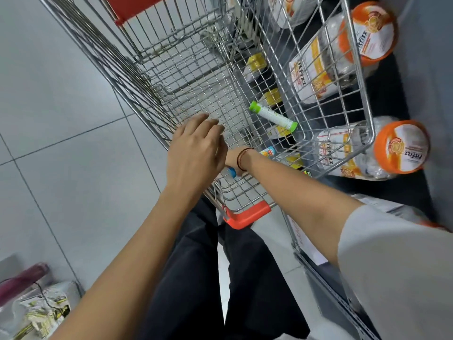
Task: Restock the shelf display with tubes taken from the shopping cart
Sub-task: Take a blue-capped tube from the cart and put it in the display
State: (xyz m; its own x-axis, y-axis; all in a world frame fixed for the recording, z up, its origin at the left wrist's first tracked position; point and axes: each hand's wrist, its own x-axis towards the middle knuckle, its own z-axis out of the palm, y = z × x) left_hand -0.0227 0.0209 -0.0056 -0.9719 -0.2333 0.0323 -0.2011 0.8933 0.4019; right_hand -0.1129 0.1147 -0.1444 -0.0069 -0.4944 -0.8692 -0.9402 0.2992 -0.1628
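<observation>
Your left hand [196, 148] hovers above the near end of the shopping cart [191, 77], fingers loosely spread and holding nothing; in this position it is ready either to steady the wire rim or to receive a tube. Your right hand [230, 160] reaches across beneath it, into the cart's near corner. Only the wrist, with its thin cord bracelet [242, 157], and the base of the hand are visible, so the state of that grip cannot be told. A blue cap [231, 172] shows just below the left hand, beside the right wrist; it is probably the end of a tube the right hand is collecting, but contact is hidden. One tube remains clearly available: the white tube with green ends [273, 116] lies flat on the cart floor near the right-hand wall, well apart from both hands, resting diagonally where it rolled against the mesh. Large orange-lidded jars [402, 147] sit on the low shelf [397, 99] outside the cart's right side, seen partly through the wire. The cart stands close against this shelf, so that transfers stay short. Judge the task as under way: the cart is nearly empty of tubes.
</observation>
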